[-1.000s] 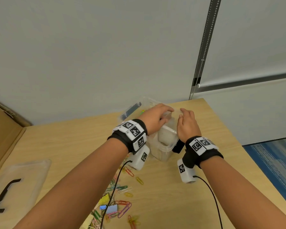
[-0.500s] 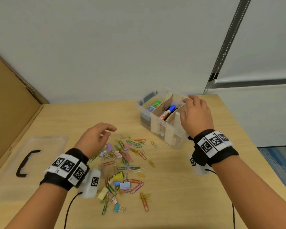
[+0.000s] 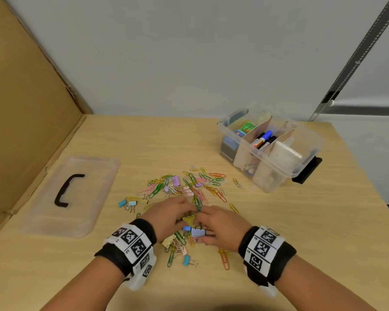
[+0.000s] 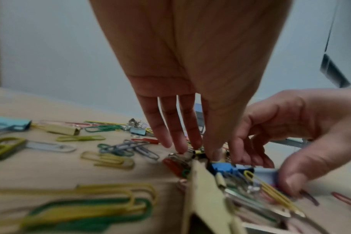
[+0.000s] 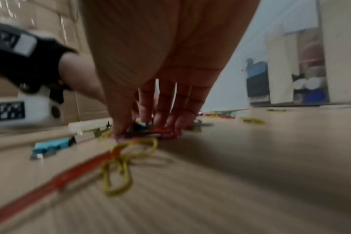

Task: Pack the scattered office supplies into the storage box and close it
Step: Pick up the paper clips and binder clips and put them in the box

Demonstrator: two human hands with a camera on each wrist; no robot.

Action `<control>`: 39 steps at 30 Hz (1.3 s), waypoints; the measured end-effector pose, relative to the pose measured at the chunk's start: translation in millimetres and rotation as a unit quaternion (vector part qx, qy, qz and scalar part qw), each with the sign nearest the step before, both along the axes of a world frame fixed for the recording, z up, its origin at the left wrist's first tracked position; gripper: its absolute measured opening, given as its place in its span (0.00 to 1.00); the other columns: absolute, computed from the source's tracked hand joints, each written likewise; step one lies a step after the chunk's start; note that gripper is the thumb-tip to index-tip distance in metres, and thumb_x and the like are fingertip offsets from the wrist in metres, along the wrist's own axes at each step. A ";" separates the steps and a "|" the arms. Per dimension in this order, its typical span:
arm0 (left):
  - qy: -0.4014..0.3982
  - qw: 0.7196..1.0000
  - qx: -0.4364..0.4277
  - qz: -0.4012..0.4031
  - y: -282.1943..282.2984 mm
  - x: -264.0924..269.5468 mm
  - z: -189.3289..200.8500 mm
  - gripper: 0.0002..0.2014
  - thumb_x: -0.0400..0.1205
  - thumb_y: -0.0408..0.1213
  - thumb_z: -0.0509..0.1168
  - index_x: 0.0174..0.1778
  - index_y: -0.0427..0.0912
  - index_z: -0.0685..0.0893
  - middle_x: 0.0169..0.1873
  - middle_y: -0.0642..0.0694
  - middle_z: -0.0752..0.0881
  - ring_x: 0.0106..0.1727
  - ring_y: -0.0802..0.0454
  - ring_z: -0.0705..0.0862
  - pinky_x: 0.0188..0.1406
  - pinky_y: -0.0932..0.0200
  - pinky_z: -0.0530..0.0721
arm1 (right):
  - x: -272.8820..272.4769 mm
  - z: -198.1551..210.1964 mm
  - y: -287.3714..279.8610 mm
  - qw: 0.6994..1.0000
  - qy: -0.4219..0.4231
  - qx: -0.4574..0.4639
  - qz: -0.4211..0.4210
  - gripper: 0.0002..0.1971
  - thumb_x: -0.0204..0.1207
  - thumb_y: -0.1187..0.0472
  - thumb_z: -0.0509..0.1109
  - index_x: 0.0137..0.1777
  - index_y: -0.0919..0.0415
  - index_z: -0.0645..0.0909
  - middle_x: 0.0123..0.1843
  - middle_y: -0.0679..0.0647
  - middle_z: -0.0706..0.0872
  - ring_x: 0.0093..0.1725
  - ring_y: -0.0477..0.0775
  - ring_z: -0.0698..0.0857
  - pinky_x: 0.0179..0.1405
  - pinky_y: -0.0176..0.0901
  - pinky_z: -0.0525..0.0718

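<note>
Coloured paper clips and binder clips [image 3: 184,191] are lying scattered on the light wooden tabletop [image 3: 301,232] — the left hand [image 3: 169,215] and right hand [image 3: 220,227] are reaching into them, fingers [image 4: 166,136] straight and slightly spread, while the clear plastic storage box [image 3: 271,149] is sitting open, well apart.

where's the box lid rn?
In the head view the clear lid, black handle up, lies flat on the table's left side beside the cardboard panel, left of the clip pile and apart from the storage box.

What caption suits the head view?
Both hands, left hand and right hand, gather scattered clips beside the open storage box.
</note>
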State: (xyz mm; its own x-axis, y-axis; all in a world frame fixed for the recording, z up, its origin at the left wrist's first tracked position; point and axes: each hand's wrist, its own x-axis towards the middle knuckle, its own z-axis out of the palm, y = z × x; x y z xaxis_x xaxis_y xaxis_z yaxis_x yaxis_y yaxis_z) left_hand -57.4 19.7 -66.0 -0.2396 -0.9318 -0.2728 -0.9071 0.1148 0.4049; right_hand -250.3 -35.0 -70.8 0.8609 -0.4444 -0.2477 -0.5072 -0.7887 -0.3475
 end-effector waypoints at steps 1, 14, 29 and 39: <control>-0.010 1.000 -0.001 -0.008 -1.2 -1.0 -0.2 0.21 0.81 0.38 0.63 0.71 0.57 0.74 0.59 0.52 0.76 0.58 0.53 0.78 0.55 0.51 0.80 | 2.0 -3.2 0.5 1.000 -0.005 -0.004 -0.002 0.18 0.77 0.45 0.66 0.62 0.53 0.75 0.61 0.50 0.76 0.60 0.54 0.76 0.52 0.50 0.80; -0.045 0.997 0.016 -0.055 -15.0 2.4 4.8 0.18 0.81 0.41 0.66 0.67 0.48 0.75 0.61 0.49 0.73 0.53 0.47 0.80 0.48 0.53 0.77 | -5.0 -4.1 -9.8 0.985 -0.064 0.107 -0.116 0.16 0.79 0.60 0.67 0.66 0.49 0.78 0.51 0.45 0.73 0.51 0.49 0.76 0.54 0.41 0.76; 0.097 0.985 -0.104 0.098 -11.8 25.7 13.0 0.19 0.75 0.48 0.71 0.56 0.59 0.70 0.48 0.57 0.76 0.54 0.58 0.75 0.56 0.58 0.76 | -9.4 0.3 -12.2 0.520 -0.422 0.614 -0.417 0.10 0.72 0.77 0.58 0.39 0.61 0.71 0.40 0.61 0.78 0.35 0.59 0.83 0.35 0.47 0.88; 0.050 0.998 -0.028 0.015 2.7 29.9 13.7 0.08 0.83 0.39 0.56 0.53 0.45 0.79 0.46 0.51 0.73 0.46 0.53 0.75 0.44 0.58 0.71 | 18.2 -0.2 4.5 0.886 -0.205 0.304 -0.285 0.09 0.78 0.69 0.60 0.45 0.54 0.68 0.38 0.54 0.74 0.31 0.53 0.78 0.27 0.40 0.78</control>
State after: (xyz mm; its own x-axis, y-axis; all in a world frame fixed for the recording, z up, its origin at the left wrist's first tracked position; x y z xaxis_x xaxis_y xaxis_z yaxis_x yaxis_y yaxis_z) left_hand -27.5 22.5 -52.3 -0.2343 -0.9519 -0.1972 -0.8661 0.1122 0.4871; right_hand -232.1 -30.5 -71.0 0.6129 -0.7274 -0.3087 -0.4955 -0.0495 -0.8672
